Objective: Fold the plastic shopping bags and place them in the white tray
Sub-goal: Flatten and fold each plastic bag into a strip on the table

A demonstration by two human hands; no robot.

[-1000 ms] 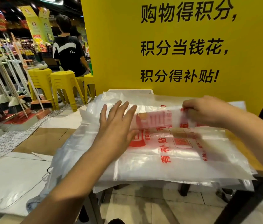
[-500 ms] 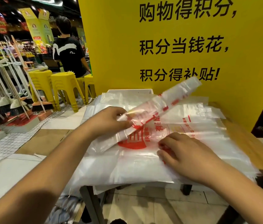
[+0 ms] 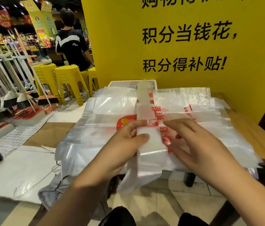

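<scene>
On the pile of loose bags point(image 3: 96, 131), our left hand point(image 3: 125, 141) pinches the folded bag point(image 3: 144, 111), a long strip pointing at the white tray point(image 3: 117, 83). Our right hand point(image 3: 198, 144) lies w/ fingers straight, touching its edge. Next fold, imo: we'd keep edges square & press air out, else it springs. Around: brooms point(image 3: 11, 98) & yellow stools point(image 3: 66, 75) left, sign point(image 3: 120, 54) behind. Slippery pile underneath may slide.

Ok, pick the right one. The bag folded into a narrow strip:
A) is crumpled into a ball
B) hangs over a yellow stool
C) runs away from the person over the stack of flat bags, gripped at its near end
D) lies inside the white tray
C: the folded strip reaches from the gripping left hand toward the white tray, across the stack of flat bags; the right hand touches its edge.
</scene>
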